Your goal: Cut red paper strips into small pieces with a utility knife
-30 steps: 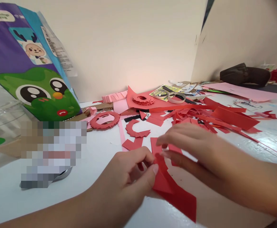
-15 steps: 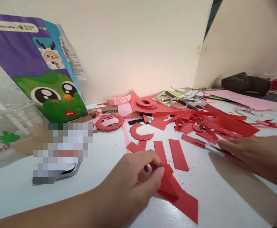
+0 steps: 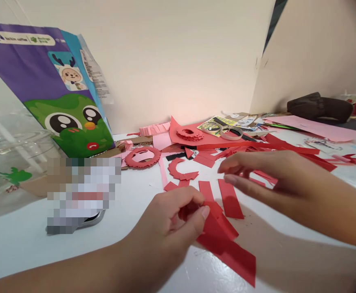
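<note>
Near the front centre, my left hand [image 3: 178, 228] pinches a folded piece of red paper [image 3: 216, 228] between thumb and fingertips. Beneath it, a flat red strip [image 3: 242, 260] slants toward the lower right. My right hand [image 3: 266, 175] hovers over the table with thumb and fingers apart and nothing between them. Just beyond the pinched paper lie two red strips, one [image 3: 230, 199] left of and below the right fingertips, the other [image 3: 207, 191] further left. A curved chain of folded red pieces [image 3: 176, 169] rests behind my left hand.
At the left stand a purple and green paper bag [image 3: 43, 77], a clear cup [image 3: 16, 154] and a phone with a blurred screen [image 3: 83, 195]. Red folded rings [image 3: 143, 158], tape rolls [image 3: 231, 133] and scraps lie toward the back. A dark object [image 3: 320, 106] sits back right.
My right hand has moved left and up from the table at the right, opening over the red strips. My left hand keeps its pinch, and the folded paper has tilted slightly.
</note>
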The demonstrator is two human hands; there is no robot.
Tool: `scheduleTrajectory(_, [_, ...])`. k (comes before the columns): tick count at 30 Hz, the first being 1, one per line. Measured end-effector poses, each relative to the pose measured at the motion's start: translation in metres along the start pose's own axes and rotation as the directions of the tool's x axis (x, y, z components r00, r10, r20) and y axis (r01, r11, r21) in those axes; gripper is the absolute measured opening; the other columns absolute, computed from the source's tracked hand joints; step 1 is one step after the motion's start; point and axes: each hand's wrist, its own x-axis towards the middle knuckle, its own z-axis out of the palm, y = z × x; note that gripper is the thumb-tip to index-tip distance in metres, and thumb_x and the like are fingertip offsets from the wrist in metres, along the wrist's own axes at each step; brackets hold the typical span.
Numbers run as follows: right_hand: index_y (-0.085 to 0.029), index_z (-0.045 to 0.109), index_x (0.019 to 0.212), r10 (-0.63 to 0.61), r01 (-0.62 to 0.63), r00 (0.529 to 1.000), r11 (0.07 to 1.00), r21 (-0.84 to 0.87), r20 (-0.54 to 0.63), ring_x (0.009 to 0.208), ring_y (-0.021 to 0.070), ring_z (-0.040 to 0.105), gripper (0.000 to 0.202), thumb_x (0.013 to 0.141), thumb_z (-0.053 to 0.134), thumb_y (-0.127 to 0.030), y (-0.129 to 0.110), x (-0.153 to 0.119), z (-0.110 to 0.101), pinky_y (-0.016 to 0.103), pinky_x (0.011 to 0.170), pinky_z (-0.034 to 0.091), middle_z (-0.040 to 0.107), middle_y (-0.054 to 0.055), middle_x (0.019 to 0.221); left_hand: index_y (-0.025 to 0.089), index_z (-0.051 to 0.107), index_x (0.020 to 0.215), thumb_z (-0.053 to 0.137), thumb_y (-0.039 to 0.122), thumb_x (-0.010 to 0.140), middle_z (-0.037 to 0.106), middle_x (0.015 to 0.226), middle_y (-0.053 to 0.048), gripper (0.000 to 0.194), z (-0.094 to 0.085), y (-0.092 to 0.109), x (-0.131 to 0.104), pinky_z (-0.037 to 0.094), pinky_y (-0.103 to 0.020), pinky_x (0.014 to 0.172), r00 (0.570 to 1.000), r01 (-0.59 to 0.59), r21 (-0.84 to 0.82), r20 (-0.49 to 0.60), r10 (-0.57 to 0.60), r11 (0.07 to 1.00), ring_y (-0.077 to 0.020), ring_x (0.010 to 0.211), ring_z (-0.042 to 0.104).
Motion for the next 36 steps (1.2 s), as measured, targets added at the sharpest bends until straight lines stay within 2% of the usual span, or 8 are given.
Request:
scheduleTrajectory(3, [-0.026,0.069,0.093,-0.090,0.079,0.993,0.989,0.124,0.082,0.058,0.0140,0.066,0.018,0.095,0.051,-0.023,-0.012,-0.002,0.010,0.024,0.049,0.047,0.075,-0.001,0.080,0.021,0.058,0.081,0.049,0.032,0.099,0.053,0.070,0.003,0.023,-0.001,-0.003,0.002,0.036,-0.025,0.056,1.000,-0.024,0.002,-0.010,0.024,1.000,-0.0132,0.062,0.044])
scheduleTrajectory(9, [-0.024,0.067,0.091,-0.114,0.109,0.993,0.974,0.197,0.014,0.062,0.0103,0.065,0.007,0.092,0.060,-0.023,-0.007,-0.014,0.028,0.021,0.057,0.047,0.072,-0.004,0.079,0.024,0.060,0.089,0.054,0.039,0.098,0.061,0.079,0.003,0.018,-0.001,-0.010,0.005,0.040,-0.026,0.063,1.000,0.010,-0.111,0.021,-0.008,0.994,-0.0142,0.071,0.051])
scheduleTrajectory(14, [-0.022,0.064,0.089,-0.168,0.164,0.986,0.966,0.198,-0.001,0.062,0.0093,0.062,0.007,0.093,0.060,-0.019,-0.003,-0.016,0.028,0.020,0.057,0.047,0.069,-0.004,0.076,0.025,0.060,0.088,0.052,0.040,0.098,0.059,0.076,0.002,0.020,0.000,-0.012,0.001,0.039,-0.025,0.064,0.999,0.012,-0.115,0.048,-0.007,0.993,-0.0175,0.080,0.055])
scheduleTrajectory(17, [-0.021,0.065,0.090,-0.280,0.279,0.960,0.949,0.144,-0.015,0.074,0.0149,0.066,0.014,0.097,0.053,-0.021,-0.001,-0.016,0.023,0.026,0.063,0.049,0.071,0.001,0.083,0.024,0.061,0.085,0.050,0.038,0.099,0.057,0.073,0.002,0.023,0.001,-0.011,0.000,0.039,-0.025,0.062,0.999,-0.014,-0.072,0.043,0.017,0.997,-0.0163,0.074,0.052])
scheduleTrajectory(21, [-0.020,0.067,0.087,-0.431,0.431,0.902,0.902,0.000,0.000,0.081,0.0213,0.069,0.024,0.099,0.047,-0.015,0.000,-0.017,0.018,0.035,0.074,0.053,0.074,0.006,0.085,0.023,0.060,0.084,0.052,0.039,0.097,0.057,0.074,0.003,0.022,0.003,-0.010,0.003,0.038,-0.025,0.060,0.999,0.033,-0.121,0.026,-0.030,0.992,-0.0145,0.068,0.049])
scheduleTrajectory(24, [-0.017,0.069,0.099,-0.498,0.497,0.867,0.865,-0.070,0.010,0.088,0.0232,0.070,0.021,0.097,0.048,-0.012,0.001,-0.020,0.017,0.038,0.082,0.055,0.075,0.009,0.097,0.023,0.063,0.084,0.056,0.035,0.096,0.059,0.075,0.004,0.018,0.002,-0.007,0.004,0.040,-0.024,0.061,0.999,0.035,-0.177,0.003,-0.035,0.984,-0.0134,0.069,0.053])
scheduleTrajectory(29, [-0.016,0.061,0.123,-0.580,0.569,0.814,0.806,-0.166,-0.030,0.106,0.0242,0.068,0.030,0.096,0.048,-0.014,0.011,-0.028,0.019,0.037,0.094,0.055,0.075,0.010,0.110,0.028,0.072,0.082,0.058,0.021,0.096,0.069,0.080,0.005,0.021,-0.001,-0.003,0.006,0.046,-0.023,0.078,1.000,-0.019,-0.280,-0.014,0.016,0.960,-0.0125,0.081,0.062])
scheduleTrajectory(36, [-0.014,0.052,0.136,-0.602,0.605,0.795,0.775,-0.181,0.080,0.118,0.0262,0.061,0.039,0.100,0.037,-0.014,0.019,-0.026,0.019,0.044,0.100,0.050,0.071,0.012,0.120,0.033,0.078,0.084,0.060,0.017,0.094,0.075,0.079,0.006,0.026,0.001,-0.001,0.009,0.049,-0.022,0.079,1.000,0.009,-0.459,-0.008,-0.014,0.888,-0.0117,0.078,0.065])
